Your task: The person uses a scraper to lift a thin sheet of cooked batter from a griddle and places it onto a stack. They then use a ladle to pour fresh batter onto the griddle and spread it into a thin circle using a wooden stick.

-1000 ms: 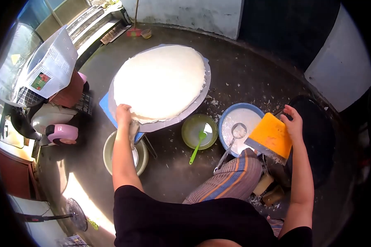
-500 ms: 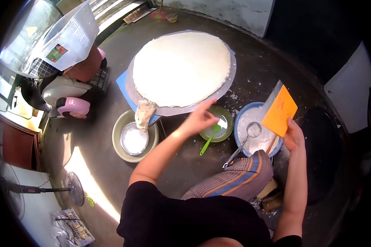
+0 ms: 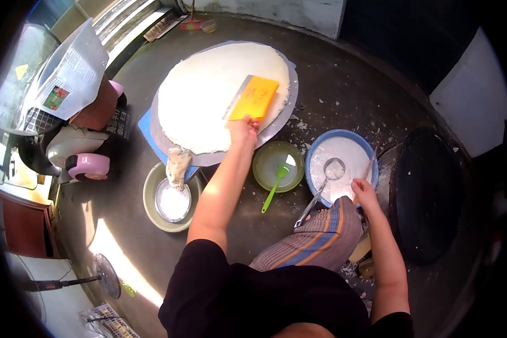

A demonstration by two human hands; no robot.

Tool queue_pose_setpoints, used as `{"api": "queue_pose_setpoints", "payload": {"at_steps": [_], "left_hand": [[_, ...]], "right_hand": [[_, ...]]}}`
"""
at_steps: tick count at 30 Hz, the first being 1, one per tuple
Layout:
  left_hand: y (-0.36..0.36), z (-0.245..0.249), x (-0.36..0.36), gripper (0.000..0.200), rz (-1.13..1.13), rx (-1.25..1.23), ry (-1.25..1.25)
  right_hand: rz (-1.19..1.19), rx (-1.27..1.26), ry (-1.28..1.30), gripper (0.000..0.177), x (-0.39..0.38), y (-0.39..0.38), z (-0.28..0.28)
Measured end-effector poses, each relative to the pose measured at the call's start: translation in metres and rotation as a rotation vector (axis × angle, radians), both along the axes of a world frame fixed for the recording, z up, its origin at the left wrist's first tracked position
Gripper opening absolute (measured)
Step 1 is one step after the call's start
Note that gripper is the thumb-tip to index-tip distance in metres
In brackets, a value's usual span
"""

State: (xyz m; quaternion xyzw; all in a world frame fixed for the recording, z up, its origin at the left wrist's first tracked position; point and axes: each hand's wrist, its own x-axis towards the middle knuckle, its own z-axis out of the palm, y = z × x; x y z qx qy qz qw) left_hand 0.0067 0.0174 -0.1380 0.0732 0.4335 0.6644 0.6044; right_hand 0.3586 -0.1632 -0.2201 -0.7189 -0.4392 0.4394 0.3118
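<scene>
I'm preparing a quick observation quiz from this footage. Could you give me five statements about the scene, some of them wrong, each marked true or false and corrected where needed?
1. The left hand holds the flat orange scraper with a grey edge. True.
2. The bright green spatula rests in the blue round basin. False: the spatula rests in the olive-green round bowl.
3. The long-handled metal ladle has its head in the blue round basin. True.
4. The right hand is over the large round white layer. False: the right hand is at the near right side of the blue round basin.
5. In this view, the scraper overlaps the large round white layer. True.
</scene>
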Motion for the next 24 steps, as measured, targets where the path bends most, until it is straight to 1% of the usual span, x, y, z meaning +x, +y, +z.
{"api": "queue_pose_setpoints", "payload": {"at_steps": [1, 2, 4, 5, 6, 7, 8, 9, 10, 11, 12, 13, 14, 15, 16, 17, 18, 19, 20, 22, 24], "left_hand": [[0.005, -0.007, -0.007, 0.020, 0.008, -0.024, -0.061], [0.009, -0.012, -0.012, 0.023, 0.013, -0.052, -0.120], [0.004, -0.014, -0.013, 0.023, 0.024, -0.040, -0.159], [0.003, -0.019, -0.017, 0.024, -0.003, 0.004, -0.186], [0.001, -0.025, -0.019, 0.025, -0.038, 0.045, -0.221], [-0.010, -0.019, -0.015, 0.028, -0.055, 0.057, -0.186], [-0.026, -0.006, -0.010, 0.032, -0.073, 0.071, -0.151], [-0.042, -0.002, -0.005, 0.034, -0.062, 0.047, -0.010], [-0.057, 0.001, 0.000, 0.037, -0.050, 0.033, 0.133], [-0.070, 0.004, 0.005, 0.038, -0.113, 0.029, 0.172], [-0.082, 0.007, 0.012, 0.038, -0.173, 0.030, 0.207], [-0.094, 0.011, 0.020, 0.036, -0.217, 0.006, 0.235], [-0.104, 0.013, 0.026, 0.034, -0.257, -0.017, 0.265], [-0.112, 0.011, 0.030, 0.034, -0.292, -0.010, 0.257], [-0.120, 0.009, 0.031, 0.032, -0.339, -0.037, 0.306], [-0.125, 0.006, 0.033, 0.030, -0.380, -0.065, 0.359], [-0.130, 0.004, 0.036, 0.030, -0.399, -0.064, 0.359], [-0.137, 0.003, 0.038, 0.028, -0.417, -0.095, 0.368], [-0.143, 0.002, 0.039, 0.026, -0.431, -0.126, 0.377], [-0.150, -0.006, 0.039, 0.025, -0.458, -0.146, 0.349], [-0.157, -0.012, 0.043, 0.024, -0.483, -0.187, 0.374]], "right_hand": [[-0.036, -0.090, -0.099, 0.045, 0.016, -0.015, -0.032], [-0.074, -0.185, -0.196, 0.049, 0.024, -0.027, -0.052], [-0.095, -0.368, -0.219, 0.062, 0.013, -0.045, -0.037], [-0.103, -0.371, -0.303, 0.072, 0.011, -0.054, -0.047], [-0.209, -0.387, -0.304, 0.082, 0.012, -0.062, -0.072], [-0.228, -0.416, -0.303, 0.089, 0.012, -0.072, -0.099], [-0.265, -0.443, -0.141, 0.093, -0.004, -0.073, -0.058], [-0.240, -0.451, -0.245, 0.101, 0.000, -0.083, -0.104], [-0.293, -0.454, -0.200, 0.105, -0.006, -0.087, -0.113], [-0.367, -0.463, -0.081, 0.106, -0.008, -0.091, -0.125], [-0.466, -0.454, 0.253, 0.099, -0.019, -0.087, -0.080], [-0.374, -0.335, 0.096, 0.080, -0.015, -0.091, -0.116], [-0.261, -0.190, 0.516, 0.052, -0.008, -0.092, -0.112], [-0.409, -0.191, 0.438, 0.041, -0.010, -0.086, -0.096], [-0.552, -0.194, 0.362, 0.032, -0.010, -0.079, -0.081], [-0.436, -0.078, 0.109, 0.029, 0.008, -0.078, -0.085], [-0.309, 0.028, -0.142, 0.026, 0.028, -0.077, -0.089], [-0.316, 0.158, -0.318, 0.029, 0.043, -0.078, -0.061], [-0.316, 0.287, -0.495, 0.033, 0.057, -0.080, -0.019], [-0.500, 0.212, -0.408, 0.043, 0.094, -0.095, 0.024], [-0.765, 0.009, -0.361, 0.053, 0.118, -0.115, 0.059]]}}
